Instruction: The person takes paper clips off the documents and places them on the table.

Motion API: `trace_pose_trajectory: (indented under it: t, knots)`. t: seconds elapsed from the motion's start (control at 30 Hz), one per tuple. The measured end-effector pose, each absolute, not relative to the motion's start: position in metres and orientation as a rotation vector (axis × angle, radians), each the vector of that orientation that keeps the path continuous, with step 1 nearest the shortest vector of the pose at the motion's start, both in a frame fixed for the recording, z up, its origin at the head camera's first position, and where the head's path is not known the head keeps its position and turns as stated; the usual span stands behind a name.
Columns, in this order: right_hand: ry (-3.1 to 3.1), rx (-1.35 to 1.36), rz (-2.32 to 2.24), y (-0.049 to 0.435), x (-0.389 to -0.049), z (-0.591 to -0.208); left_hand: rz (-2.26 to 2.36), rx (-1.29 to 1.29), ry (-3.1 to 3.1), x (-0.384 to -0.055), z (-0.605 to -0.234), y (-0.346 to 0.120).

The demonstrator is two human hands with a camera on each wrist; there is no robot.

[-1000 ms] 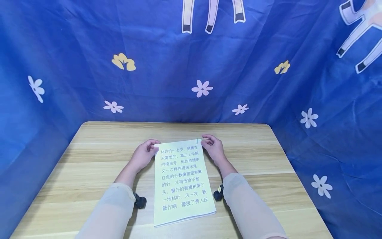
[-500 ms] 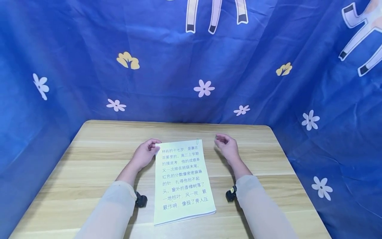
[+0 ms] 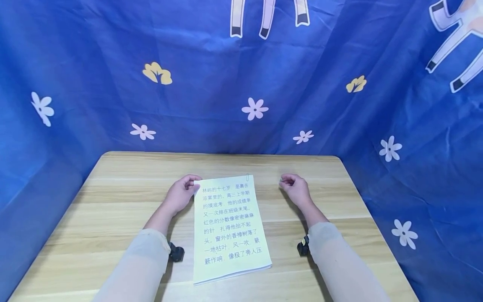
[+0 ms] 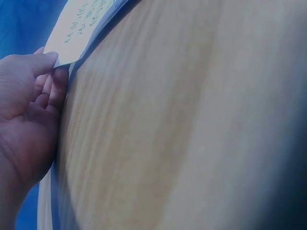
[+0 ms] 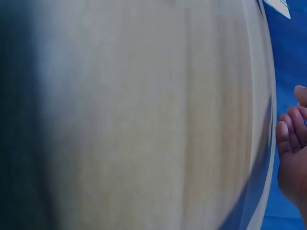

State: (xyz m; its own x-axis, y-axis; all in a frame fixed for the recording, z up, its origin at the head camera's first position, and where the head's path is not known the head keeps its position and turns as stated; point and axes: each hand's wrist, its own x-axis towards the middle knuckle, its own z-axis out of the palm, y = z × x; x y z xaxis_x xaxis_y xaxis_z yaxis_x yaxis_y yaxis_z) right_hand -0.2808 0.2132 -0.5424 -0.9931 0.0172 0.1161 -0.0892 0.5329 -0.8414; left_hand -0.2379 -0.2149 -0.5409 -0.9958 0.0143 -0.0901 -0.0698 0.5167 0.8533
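My left hand [image 3: 181, 196] pinches the top left corner of a stack of printed pale yellow paper sheets [image 3: 230, 218]. In the left wrist view the thumb lies over the corner of the sheets [image 4: 72, 50] and the fingers are beneath. A thin paper clip [image 3: 247, 178] sits on the top edge of the stack, near its right corner. To the right of the stack, apart from it, is my right hand [image 3: 298, 193] with fingers curled and thumb against them. A tiny piece of what looks like another paper clip [image 3: 281, 179] shows at its fingertips; the rest is hidden.
The stack lies on a light wooden table [image 3: 124, 201]. Behind the table and along its sides hangs a blue curtain [image 3: 211, 105] with flowers and animal legs on it. Black wrist cameras [image 3: 176, 252] are strapped at both sleeves.
My right hand has left the top right corner of the stack and moved right, with the small thing at its fingertips. The left hand keeps its pinch on the sheets.
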Motion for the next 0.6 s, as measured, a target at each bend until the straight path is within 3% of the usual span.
trace_pose_trajectory:
  t: [0.6]
  knots:
    - [-2.896,0.070,1.278,0.2126,-0.2882,-0.5474,1.497,-0.045,2.667,-0.2372,-0.5377,-0.2162]
